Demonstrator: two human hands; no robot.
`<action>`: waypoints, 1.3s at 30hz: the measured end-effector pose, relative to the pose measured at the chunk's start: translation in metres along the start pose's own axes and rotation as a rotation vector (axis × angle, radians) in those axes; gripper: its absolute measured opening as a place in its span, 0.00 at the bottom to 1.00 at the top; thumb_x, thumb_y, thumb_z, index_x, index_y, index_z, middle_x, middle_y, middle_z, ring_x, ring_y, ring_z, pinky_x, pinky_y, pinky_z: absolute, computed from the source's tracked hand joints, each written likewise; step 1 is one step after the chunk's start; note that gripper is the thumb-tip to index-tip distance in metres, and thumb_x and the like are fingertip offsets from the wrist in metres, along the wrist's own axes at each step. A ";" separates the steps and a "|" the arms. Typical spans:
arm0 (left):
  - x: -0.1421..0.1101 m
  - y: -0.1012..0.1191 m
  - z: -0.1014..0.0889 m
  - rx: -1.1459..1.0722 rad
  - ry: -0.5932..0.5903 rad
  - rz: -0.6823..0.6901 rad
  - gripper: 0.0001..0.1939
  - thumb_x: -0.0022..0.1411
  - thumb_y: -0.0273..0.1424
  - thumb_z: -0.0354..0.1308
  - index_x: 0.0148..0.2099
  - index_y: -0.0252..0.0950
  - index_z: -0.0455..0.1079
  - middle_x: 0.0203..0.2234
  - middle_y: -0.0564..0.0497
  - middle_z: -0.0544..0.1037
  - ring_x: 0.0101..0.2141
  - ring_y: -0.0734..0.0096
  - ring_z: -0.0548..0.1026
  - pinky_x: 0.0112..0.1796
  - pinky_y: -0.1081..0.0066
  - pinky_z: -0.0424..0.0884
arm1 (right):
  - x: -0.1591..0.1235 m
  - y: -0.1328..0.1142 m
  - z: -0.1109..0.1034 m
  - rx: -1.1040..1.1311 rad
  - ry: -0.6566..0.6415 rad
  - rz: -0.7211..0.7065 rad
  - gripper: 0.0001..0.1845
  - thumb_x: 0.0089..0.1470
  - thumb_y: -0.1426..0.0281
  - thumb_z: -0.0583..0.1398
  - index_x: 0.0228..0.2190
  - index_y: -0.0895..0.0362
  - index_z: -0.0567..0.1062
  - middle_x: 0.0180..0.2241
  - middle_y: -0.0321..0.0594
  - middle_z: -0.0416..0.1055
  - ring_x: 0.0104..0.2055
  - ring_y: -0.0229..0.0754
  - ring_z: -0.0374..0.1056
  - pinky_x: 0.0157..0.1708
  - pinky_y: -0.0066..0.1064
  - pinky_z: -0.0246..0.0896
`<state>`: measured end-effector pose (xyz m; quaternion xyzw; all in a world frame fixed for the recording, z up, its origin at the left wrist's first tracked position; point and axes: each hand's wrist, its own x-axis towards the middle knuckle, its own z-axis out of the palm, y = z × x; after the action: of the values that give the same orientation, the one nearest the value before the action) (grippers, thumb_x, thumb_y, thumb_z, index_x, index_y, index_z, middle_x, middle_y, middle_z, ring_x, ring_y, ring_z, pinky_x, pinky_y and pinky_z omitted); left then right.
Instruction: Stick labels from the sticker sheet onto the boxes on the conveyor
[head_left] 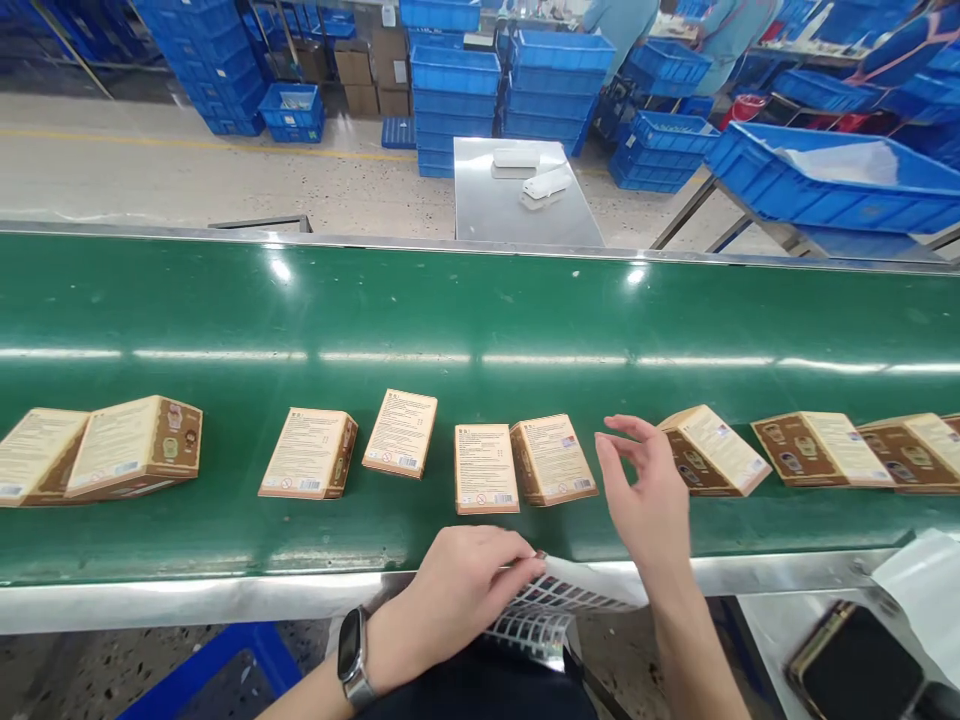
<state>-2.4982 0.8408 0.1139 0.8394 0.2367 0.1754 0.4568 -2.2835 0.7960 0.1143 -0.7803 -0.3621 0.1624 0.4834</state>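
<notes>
At six o'clock your left hand (466, 580) clamps its fingers on a gridded sheet (564, 592); at four, your right hand (651, 490), fingers apart, is just beside a box (556, 462).

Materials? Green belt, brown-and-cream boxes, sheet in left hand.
Green belt: probably PVC or rubber, semi-gloss; lights streak across it.
Boxes: likely printed cardboard, fairly matte; crisp folded edges.
Sheet: coated paper or plastic film, unclear; some sheen, bends thinly.

The one view looks out from the wearer's head, facing forward and tilted down, close above both hands (649, 490) low in frame; it looks across the green conveyor belt (450, 305) and reaches stacked blue crates (456, 105) farther off.
</notes>
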 end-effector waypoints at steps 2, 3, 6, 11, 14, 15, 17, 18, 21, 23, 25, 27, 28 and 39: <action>-0.002 0.006 -0.007 -0.111 0.041 -0.188 0.15 0.72 0.36 0.50 0.35 0.37 0.71 0.23 0.56 0.75 0.25 0.76 0.71 0.29 0.76 0.66 | -0.021 -0.020 -0.010 -0.026 -0.208 -0.127 0.11 0.63 0.60 0.59 0.45 0.51 0.73 0.44 0.43 0.75 0.47 0.48 0.72 0.46 0.38 0.67; -0.002 0.010 -0.009 -0.163 0.056 -0.251 0.16 0.72 0.37 0.50 0.34 0.36 0.71 0.22 0.57 0.71 0.23 0.77 0.67 0.27 0.76 0.63 | -0.030 -0.028 -0.014 -0.011 -0.331 -0.176 0.10 0.63 0.62 0.59 0.44 0.51 0.73 0.42 0.40 0.76 0.45 0.47 0.72 0.45 0.36 0.68; 0.006 0.027 -0.010 -0.292 0.076 -0.317 0.17 0.72 0.38 0.49 0.33 0.36 0.70 0.21 0.58 0.67 0.24 0.77 0.62 0.27 0.75 0.58 | -0.048 -0.040 -0.023 0.026 -0.489 -0.282 0.08 0.65 0.68 0.58 0.45 0.51 0.73 0.35 0.37 0.75 0.37 0.43 0.73 0.38 0.31 0.69; 0.011 0.041 -0.002 -0.489 -0.035 -0.405 0.09 0.67 0.36 0.56 0.43 0.37 0.71 0.22 0.59 0.67 0.24 0.77 0.59 0.26 0.75 0.56 | -0.045 -0.034 -0.027 -0.026 -0.464 -0.450 0.12 0.66 0.73 0.56 0.49 0.52 0.72 0.38 0.40 0.75 0.40 0.45 0.72 0.40 0.34 0.68; 0.008 0.040 0.001 -0.402 -0.002 -0.414 0.09 0.68 0.35 0.54 0.37 0.35 0.70 0.20 0.59 0.64 0.23 0.77 0.57 0.25 0.75 0.53 | -0.045 -0.036 -0.025 -0.053 -0.440 -0.582 0.11 0.65 0.77 0.56 0.45 0.52 0.73 0.40 0.41 0.75 0.42 0.47 0.71 0.43 0.38 0.65; 0.008 0.039 0.002 -0.370 0.014 -0.412 0.10 0.68 0.34 0.54 0.35 0.35 0.69 0.20 0.59 0.63 0.23 0.77 0.57 0.24 0.74 0.53 | -0.046 -0.038 -0.024 -0.059 -0.430 -0.612 0.10 0.64 0.77 0.57 0.43 0.52 0.73 0.39 0.41 0.75 0.42 0.47 0.71 0.44 0.40 0.64; 0.008 0.038 0.002 -0.326 0.033 -0.408 0.11 0.68 0.34 0.53 0.33 0.35 0.68 0.20 0.59 0.64 0.22 0.77 0.58 0.25 0.75 0.55 | -0.049 -0.044 -0.026 -0.061 -0.408 -0.639 0.10 0.63 0.78 0.57 0.41 0.52 0.74 0.39 0.41 0.75 0.43 0.47 0.71 0.47 0.42 0.63; 0.009 0.037 0.002 -0.292 0.046 -0.404 0.11 0.68 0.34 0.53 0.33 0.36 0.68 0.20 0.59 0.66 0.22 0.77 0.60 0.25 0.75 0.56 | -0.049 -0.045 -0.027 -0.047 -0.400 -0.622 0.09 0.63 0.77 0.58 0.40 0.51 0.74 0.40 0.41 0.75 0.44 0.48 0.71 0.47 0.43 0.63; 0.013 0.031 0.002 -0.119 0.092 -0.331 0.10 0.68 0.33 0.54 0.33 0.37 0.69 0.26 0.56 0.76 0.26 0.74 0.70 0.28 0.75 0.64 | -0.041 -0.041 -0.031 0.077 -0.357 -0.365 0.04 0.62 0.70 0.61 0.34 0.51 0.76 0.40 0.42 0.75 0.43 0.49 0.72 0.44 0.41 0.67; 0.016 0.026 0.003 -0.016 0.071 -0.196 0.08 0.67 0.32 0.57 0.33 0.38 0.70 0.42 0.51 0.81 0.37 0.69 0.76 0.36 0.73 0.71 | -0.028 -0.029 -0.032 0.219 -0.307 -0.067 0.07 0.60 0.63 0.63 0.32 0.53 0.76 0.32 0.41 0.75 0.34 0.46 0.73 0.34 0.36 0.71; 0.021 0.020 0.008 0.060 -0.019 -0.059 0.06 0.66 0.30 0.58 0.34 0.38 0.70 0.58 0.51 0.73 0.46 0.67 0.76 0.43 0.70 0.73 | -0.011 -0.012 -0.029 0.375 -0.255 0.187 0.12 0.56 0.58 0.66 0.34 0.54 0.76 0.25 0.37 0.73 0.23 0.41 0.69 0.22 0.31 0.68; 0.029 0.016 0.015 0.138 -0.123 0.013 0.07 0.66 0.30 0.59 0.33 0.39 0.69 0.64 0.54 0.66 0.47 0.67 0.76 0.43 0.68 0.74 | 0.003 0.005 -0.025 0.493 -0.237 0.326 0.18 0.52 0.56 0.69 0.35 0.56 0.75 0.22 0.34 0.71 0.18 0.39 0.66 0.16 0.28 0.65; 0.033 0.014 0.020 0.169 -0.156 0.027 0.07 0.66 0.30 0.59 0.33 0.38 0.68 0.65 0.56 0.64 0.47 0.67 0.76 0.42 0.68 0.75 | 0.010 0.012 -0.024 0.524 -0.234 0.359 0.20 0.50 0.55 0.70 0.35 0.57 0.75 0.21 0.34 0.71 0.18 0.39 0.67 0.15 0.27 0.65; 0.059 0.014 0.040 0.231 -0.224 0.076 0.09 0.65 0.30 0.59 0.31 0.37 0.68 0.67 0.58 0.59 0.42 0.70 0.79 0.35 0.70 0.75 | 0.025 0.033 -0.033 0.453 -0.164 0.394 0.22 0.48 0.54 0.71 0.32 0.58 0.74 0.18 0.33 0.71 0.15 0.37 0.67 0.14 0.25 0.66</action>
<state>-2.4253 0.8393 0.1096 0.9089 0.1710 0.0696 0.3738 -2.2331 0.7842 0.1035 -0.6923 -0.1962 0.3921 0.5731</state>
